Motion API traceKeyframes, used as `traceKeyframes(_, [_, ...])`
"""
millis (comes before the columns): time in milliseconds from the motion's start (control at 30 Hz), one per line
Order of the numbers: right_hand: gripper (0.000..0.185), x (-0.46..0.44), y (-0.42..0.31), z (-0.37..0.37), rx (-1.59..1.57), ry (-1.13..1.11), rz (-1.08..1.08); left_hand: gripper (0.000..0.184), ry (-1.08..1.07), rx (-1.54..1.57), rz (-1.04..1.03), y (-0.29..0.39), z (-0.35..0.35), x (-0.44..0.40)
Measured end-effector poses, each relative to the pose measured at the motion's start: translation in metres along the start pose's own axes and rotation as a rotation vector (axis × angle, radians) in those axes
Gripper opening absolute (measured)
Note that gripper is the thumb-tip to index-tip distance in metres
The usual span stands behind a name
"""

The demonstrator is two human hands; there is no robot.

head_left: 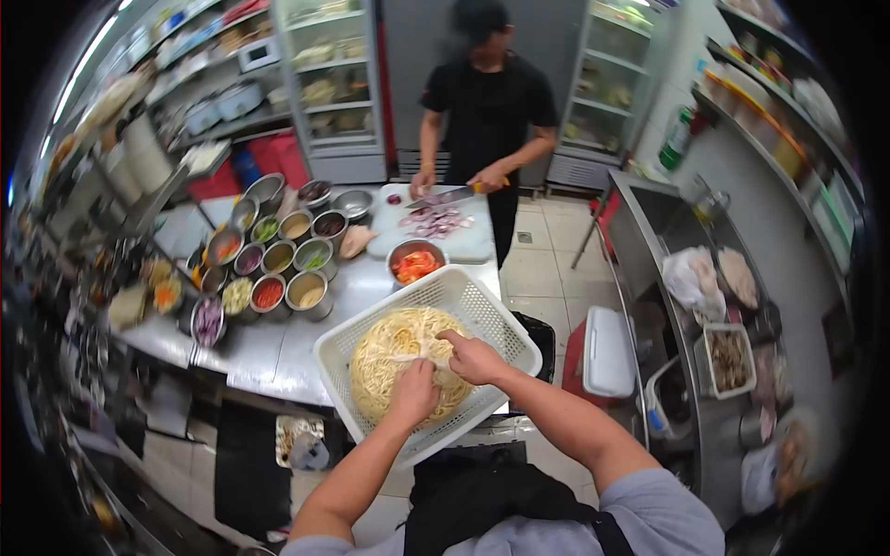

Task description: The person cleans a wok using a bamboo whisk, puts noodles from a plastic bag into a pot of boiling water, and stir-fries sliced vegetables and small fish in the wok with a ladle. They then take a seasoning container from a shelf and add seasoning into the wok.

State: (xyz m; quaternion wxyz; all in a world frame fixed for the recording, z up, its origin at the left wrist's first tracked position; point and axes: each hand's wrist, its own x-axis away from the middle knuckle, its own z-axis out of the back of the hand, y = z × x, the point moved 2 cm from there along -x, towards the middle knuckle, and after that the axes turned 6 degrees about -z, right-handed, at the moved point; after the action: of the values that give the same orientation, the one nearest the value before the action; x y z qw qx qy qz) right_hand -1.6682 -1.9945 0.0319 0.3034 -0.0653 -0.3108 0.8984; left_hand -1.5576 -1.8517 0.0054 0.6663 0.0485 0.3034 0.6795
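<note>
A clear plastic bag of noodles (375,371) rests inside a white perforated basket (501,334), which sits at the near edge of the steel table. My left hand (414,394) is closed, its fingers pinching the gathered plastic on top of the bag. Just to its right, my right hand (473,359) is bent over the same gathered plastic, index finger curled and fingers closed. The twisted whitish plastic runs between both hands. Part of the grip is hidden by my fingers.
Across the table a co-worker cuts purple onion with a knife (450,196) on a white board (385,236). A bowl of red peppers or tomatoes (416,264) adjoins the basket. Several metal ingredient pots (308,295) crowd the left. A cooler (609,352) and sink counter stand right.
</note>
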Motion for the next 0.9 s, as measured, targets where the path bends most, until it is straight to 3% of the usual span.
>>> traceKeyframes(67, [0.048,0.017,0.0,0.012,-0.121,-0.041,-0.015,0.029,-0.012,-0.087,0.054,0.005,0.007,0.003])
traceKeyframes(133, [0.047,0.038,0.021,0.024,-0.421,-0.25,-0.123,0.03,-0.093,-0.137,0.081,0.001,0.003,-0.003])
traceKeyframes(300, [0.043,0.082,0.08,0.03,-0.585,-0.315,-0.143,0.035,-0.235,-0.265,0.208,0.012,-0.006,-0.003])
traceKeyframes(367, [0.042,0.1,0.093,0.041,-0.632,-0.317,-0.132,0.035,-0.284,-0.225,0.36,0.018,-0.007,-0.009])
traceKeyframes(467, [0.042,0.131,0.12,0.065,-0.659,-0.321,-0.118,0.031,-0.373,-0.254,0.363,0.026,-0.019,-0.013])
traceKeyframes(533, [0.043,0.157,0.139,0.096,-0.481,-0.382,-0.081,0.03,-0.376,-0.328,0.313,0.036,-0.03,-0.009])
traceKeyframes(667, [0.043,0.196,0.177,0.175,-0.204,-0.388,0.037,0.038,-0.394,-0.546,0.269,0.05,-0.035,-0.016])
traceKeyframes(733, [0.044,0.2,0.196,0.203,-0.344,-0.355,-0.124,0.041,-0.441,-0.581,0.274,0.057,-0.03,-0.023])
traceKeyframes(800, [0.043,0.194,0.209,0.212,-0.459,-0.255,-0.146,0.045,-0.483,-0.607,0.282,0.052,-0.024,-0.031])
traceKeyframes(867, [0.041,0.186,0.215,0.205,-0.563,-0.158,-0.167,0.052,-0.769,-0.421,0.525,0.03,-0.02,-0.032])
traceKeyframes(900, [0.04,0.181,0.215,0.19,-0.791,-0.075,-0.153,0.052,-0.843,-0.459,0.556,0.026,-0.015,-0.032])
